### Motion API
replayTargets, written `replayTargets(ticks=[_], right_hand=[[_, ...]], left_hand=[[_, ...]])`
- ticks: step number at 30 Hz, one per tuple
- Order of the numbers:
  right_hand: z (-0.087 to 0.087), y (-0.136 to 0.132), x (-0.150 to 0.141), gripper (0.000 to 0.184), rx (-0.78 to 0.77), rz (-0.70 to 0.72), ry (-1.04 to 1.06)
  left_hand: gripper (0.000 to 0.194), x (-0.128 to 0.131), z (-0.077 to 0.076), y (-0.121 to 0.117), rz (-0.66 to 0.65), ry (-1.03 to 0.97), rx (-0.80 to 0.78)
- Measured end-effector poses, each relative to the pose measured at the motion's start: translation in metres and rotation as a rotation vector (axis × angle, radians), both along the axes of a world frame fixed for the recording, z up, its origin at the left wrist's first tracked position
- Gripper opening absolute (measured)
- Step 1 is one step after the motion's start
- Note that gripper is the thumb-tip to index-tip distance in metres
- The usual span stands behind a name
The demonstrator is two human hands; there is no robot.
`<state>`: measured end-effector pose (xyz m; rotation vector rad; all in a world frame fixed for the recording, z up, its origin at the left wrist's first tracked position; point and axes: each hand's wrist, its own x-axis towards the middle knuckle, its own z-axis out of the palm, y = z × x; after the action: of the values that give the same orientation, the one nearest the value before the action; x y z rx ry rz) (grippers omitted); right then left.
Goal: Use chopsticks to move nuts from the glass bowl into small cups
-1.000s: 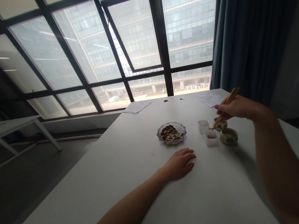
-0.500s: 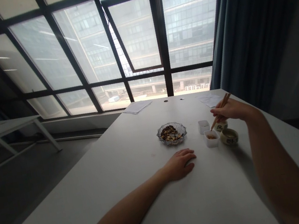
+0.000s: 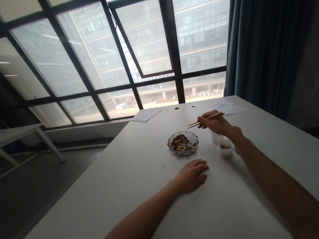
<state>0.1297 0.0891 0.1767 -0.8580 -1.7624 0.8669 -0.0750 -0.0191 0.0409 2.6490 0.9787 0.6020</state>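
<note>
A pair of wooden chopsticks point(image 3: 193, 124) is gripped in my right hand point(image 3: 213, 121), raised above the table, with the tips pointing left toward the glass bowl. The clear glass bowl point(image 3: 195, 146) has a scalloped rim and holds a mix of brown and pale nuts or beans point(image 3: 181, 142). My left hand point(image 3: 191, 176) lies flat on the table in front of the bowl, fingers stretched out, holding nothing. Below my right wrist stands a small white cup point(image 3: 226, 152) with some brown pieces inside. Another white cup point(image 3: 216, 137) behind it is partly covered. My forearm mostly hides two small ceramic pots.
All of this is on a long white table point(image 3: 152, 219). Papers point(image 3: 146, 114) lie at its far left corner, more paper point(image 3: 231, 107) at the far right. Two small dark discs sit near the far edge. Windows and a blue curtain point(image 3: 247, 58) stand beyond.
My right hand has swung left with the chopsticks, away from the white cups and toward the glass bowl. The chopsticks have turned from steep to nearly level. My left hand stays put.
</note>
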Motion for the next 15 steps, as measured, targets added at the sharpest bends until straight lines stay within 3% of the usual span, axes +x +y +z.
replayTargets(ticks=[8, 15], right_hand=[[-0.063, 0.022, -0.036, 0.034, -0.107, 0.113, -0.059], [-0.083, 0.029, -0.039, 0.037, -0.117, 0.092, -0.057]], left_hand=[[0.037, 0.002, -0.001, 0.0, -0.007, -0.003, 0.012], [0.037, 0.003, -0.003, 0.001, -0.011, -0.008, 0.021]])
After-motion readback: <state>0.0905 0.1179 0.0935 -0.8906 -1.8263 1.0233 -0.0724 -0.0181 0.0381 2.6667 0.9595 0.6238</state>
